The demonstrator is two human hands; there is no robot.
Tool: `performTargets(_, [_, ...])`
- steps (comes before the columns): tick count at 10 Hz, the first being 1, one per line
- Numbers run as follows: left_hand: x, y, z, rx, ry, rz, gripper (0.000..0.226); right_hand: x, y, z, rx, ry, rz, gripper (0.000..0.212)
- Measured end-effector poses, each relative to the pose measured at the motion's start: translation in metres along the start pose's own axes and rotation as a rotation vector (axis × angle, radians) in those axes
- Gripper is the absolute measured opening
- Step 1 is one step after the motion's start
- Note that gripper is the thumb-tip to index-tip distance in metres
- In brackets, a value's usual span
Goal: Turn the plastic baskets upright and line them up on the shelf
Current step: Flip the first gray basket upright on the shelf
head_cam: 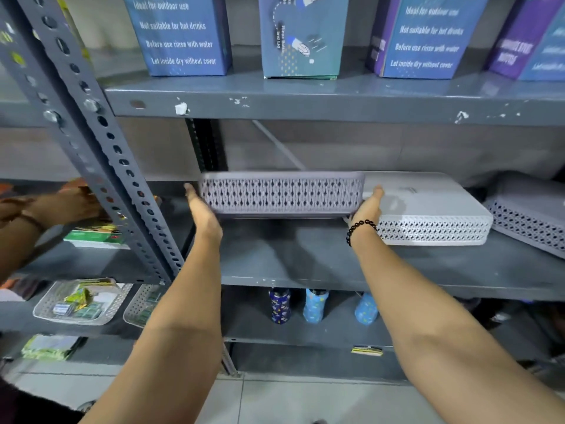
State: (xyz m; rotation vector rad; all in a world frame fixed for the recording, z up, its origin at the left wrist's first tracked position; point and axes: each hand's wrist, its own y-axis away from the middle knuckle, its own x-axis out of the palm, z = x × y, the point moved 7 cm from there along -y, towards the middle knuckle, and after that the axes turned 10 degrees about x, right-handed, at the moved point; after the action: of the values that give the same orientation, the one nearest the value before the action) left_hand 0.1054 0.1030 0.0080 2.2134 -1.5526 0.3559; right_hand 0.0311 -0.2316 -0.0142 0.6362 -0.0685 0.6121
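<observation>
A purple perforated plastic basket [281, 194] is held between my two hands at the back left of the grey middle shelf [305, 270], its rim up. My left hand [203, 215] presses its left end and my right hand [368, 206], with a black bead bracelet at the wrist, presses its right end. Whether the basket rests on the shelf or hovers just above it I cannot tell. Right beside it a white basket [428, 209] lies upside down, flat bottom up. Another purple basket [532, 218] lies upside down at the far right, partly cut off.
A slotted grey upright post [101, 142] stands left of the basket. Blue and purple cartons [180, 35] fill the shelf above. Bottles [315, 306] stand on the shelf below. Another person's arm [46, 209] reaches into the left bay, where trays of packets [79, 301] sit.
</observation>
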Motion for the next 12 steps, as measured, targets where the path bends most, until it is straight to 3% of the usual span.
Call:
performTargets(1, [-0.025, 0.004, 0.006, -0.038, -0.090, -0.054, 0.039, -0.012, -0.004, -0.008, 0.052, 0.117, 0.055, 0.058])
performTargets(2, [-0.033, 0.004, 0.008, -0.071, -0.124, -0.074, 0.036, -0.013, -0.003, -0.007, 0.058, 0.209, 0.084, 0.059])
performTargets(3, [-0.032, 0.006, 0.006, -0.164, -0.169, -0.038, 0.046, -0.014, -0.007, -0.008, 0.053, 0.310, 0.146, 0.043])
performTargets(4, [-0.037, 0.003, 0.008, -0.163, -0.374, 0.000, 0.036, -0.016, -0.014, -0.009, 0.055, 0.415, 0.149, 0.027])
performTargets(5, [-0.041, -0.009, 0.013, -0.039, -0.644, 0.014, 0.039, -0.013, -0.022, -0.012, -0.041, 0.697, 0.143, 0.018])
performTargets(6, [-0.054, -0.011, 0.026, -0.045, -0.727, -0.054, 0.035, -0.010, -0.028, -0.020, -0.090, 0.787, 0.163, 0.031])
performTargets(7, [-0.057, -0.009, 0.029, -0.002, -0.922, -0.040, 0.034, -0.015, -0.040, -0.031, -0.095, 0.801, 0.147, 0.028])
performTargets(8, [-0.057, -0.001, 0.025, 0.029, -0.612, -0.125, 0.038, -0.014, -0.046, -0.034, -0.105, 0.780, 0.143, 0.017])
performTargets(9, [-0.051, -0.005, 0.025, 0.077, -0.819, -0.056, 0.038, -0.011, -0.046, -0.033, -0.138, 0.774, 0.162, 0.023])
performTargets(10, [-0.054, 0.000, 0.021, 0.090, -0.978, -0.117, 0.035, -0.009, -0.038, -0.029, -0.158, 0.851, 0.144, 0.023])
performTargets(11, [-0.042, 0.019, 0.008, 0.225, -1.134, -0.229, 0.030, -0.008, -0.025, -0.015, -0.255, 0.893, 0.083, 0.023])
performTargets(12, [-0.023, 0.028, 0.007, 0.365, -1.177, -0.186, 0.033, -0.005, -0.010, 0.001, -0.404, 0.924, 0.065, 0.021])
